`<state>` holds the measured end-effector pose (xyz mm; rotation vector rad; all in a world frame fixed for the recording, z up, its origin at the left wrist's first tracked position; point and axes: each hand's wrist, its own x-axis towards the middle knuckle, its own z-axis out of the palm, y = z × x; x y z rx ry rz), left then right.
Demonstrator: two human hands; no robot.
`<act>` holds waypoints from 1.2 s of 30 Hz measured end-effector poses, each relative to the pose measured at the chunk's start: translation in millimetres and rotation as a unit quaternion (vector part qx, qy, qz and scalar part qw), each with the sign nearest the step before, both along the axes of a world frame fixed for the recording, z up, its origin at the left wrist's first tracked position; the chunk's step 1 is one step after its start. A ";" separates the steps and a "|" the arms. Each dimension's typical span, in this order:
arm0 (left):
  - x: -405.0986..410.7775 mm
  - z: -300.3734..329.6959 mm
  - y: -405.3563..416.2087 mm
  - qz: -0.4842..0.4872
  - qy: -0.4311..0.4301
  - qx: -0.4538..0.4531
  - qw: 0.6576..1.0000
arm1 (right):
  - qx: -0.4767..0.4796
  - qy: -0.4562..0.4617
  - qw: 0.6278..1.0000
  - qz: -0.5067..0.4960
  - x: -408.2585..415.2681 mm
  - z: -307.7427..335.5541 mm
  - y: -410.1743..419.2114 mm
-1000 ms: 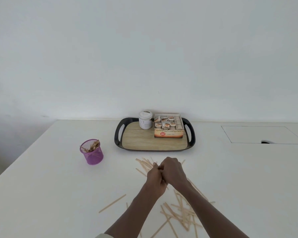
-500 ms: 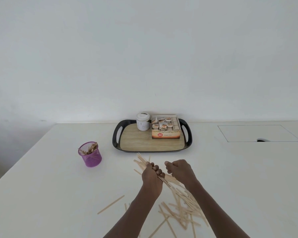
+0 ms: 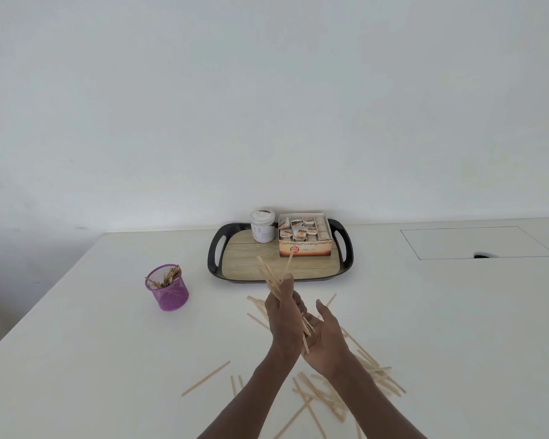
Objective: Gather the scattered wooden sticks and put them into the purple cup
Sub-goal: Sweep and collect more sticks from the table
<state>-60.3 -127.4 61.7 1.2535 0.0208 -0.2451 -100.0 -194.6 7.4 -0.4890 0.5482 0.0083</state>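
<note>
My left hand (image 3: 281, 315) is closed around a bundle of wooden sticks (image 3: 273, 274), held upright above the table. The stick tops fan out in front of the tray. My right hand (image 3: 325, 334) is open, palm up, cupped against the lower ends of the bundle. The purple mesh cup (image 3: 168, 291) stands to the left with several sticks inside it. Many loose sticks (image 3: 371, 372) lie scattered on the white table under and to the right of my arms. One single stick (image 3: 206, 378) lies apart at the lower left.
A black-rimmed wooden tray (image 3: 214, 251) sits behind my hands, carrying a white jar (image 3: 262, 225) and an open box of tea bags (image 3: 305, 237). A rectangular hatch (image 3: 476, 242) is set in the table at the far right. The table's left edge runs diagonally.
My left hand has lifted the stick bundle off the table and turned it upright. My right hand has let go, opened and moved under the bundle's lower ends.
</note>
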 end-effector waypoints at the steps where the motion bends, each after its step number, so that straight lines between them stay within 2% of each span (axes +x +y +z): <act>1: -1.6 -0.2 -0.3 0.000 -0.016 0.006 1.000 | 0.007 -0.012 1.000 -0.002 1.0 0.1 -0.5; 10: -5.4 -5.8 -2.4 0.002 -0.147 0.099 0.984 | 0.068 -0.106 0.992 0.011 20.0 20.4 -0.3; 14: -10.9 -7.2 -5.1 0.002 -0.131 0.102 0.986 | 0.051 -0.123 0.991 0.026 20.5 20.5 -2.3; 18: -13.2 -7.7 -7.7 0.025 -0.121 0.096 0.988 | 0.088 -0.124 0.988 0.016 16.8 8.6 5.2; 21: -15.4 -6.6 -7.6 0.004 -0.124 0.100 0.987 | 0.110 -0.147 0.983 0.004 15.5 5.1 9.2; 27: -11.5 -3.9 -7.3 0.006 -0.109 0.124 0.986 | 0.055 -0.174 0.983 0.019 21.2 14.9 8.5; 32: -9.7 -4.1 -5.8 -0.002 -0.101 0.114 0.988 | 0.108 -0.156 0.982 0.000 16.8 9.1 5.2; 36: -8.9 -6.2 -3.4 -0.015 -0.095 0.093 0.991 | 0.080 -0.127 0.989 -0.001 17.9 12.6 4.9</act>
